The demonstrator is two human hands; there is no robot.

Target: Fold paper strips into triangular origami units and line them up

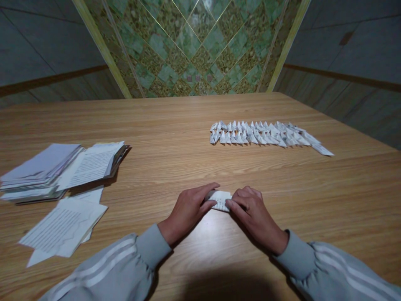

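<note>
Between my two hands, a small folded piece of paper (221, 200) with printed lines is held just over the front middle of the table. My left hand (191, 207) pinches its left end between thumb and fingers. At the other end, my right hand (253, 211) is closed on the paper, its thumb on top and its fingers curled at the edge. Farther back on the right stand two rows of folded paper pieces (255, 133) with pointed tips, packed close together.
A thick stack of papers and notebooks (44, 167) lies on the left of the wooden table (150, 125). Beside it rest more written pages (94, 165), and loose sheets (62, 225) lie nearer to me. A green patterned tile wall (197, 46) rises beyond the far edge.
</note>
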